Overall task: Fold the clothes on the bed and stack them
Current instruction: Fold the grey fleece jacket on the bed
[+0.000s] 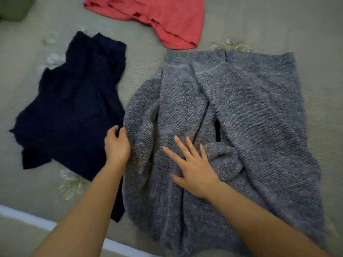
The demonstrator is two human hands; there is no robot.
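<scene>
The grey knit sweater (232,108) lies spread and rumpled on the right half of the bed (144,67); the right hand (193,167) rests flat on its near middle, fingers spread; the left hand (117,145) curls at its left edge, though whether it pinches the knit I cannot tell; just left lies a navy garment (74,108); farther off, a coral one (167,19).

On the bed (315,34) the sweater (250,112) lies just right of the top (74,108), the shirt (167,17) behind both, a bundle (14,8) far back left, the right hand (194,167) on the sweater.
</scene>
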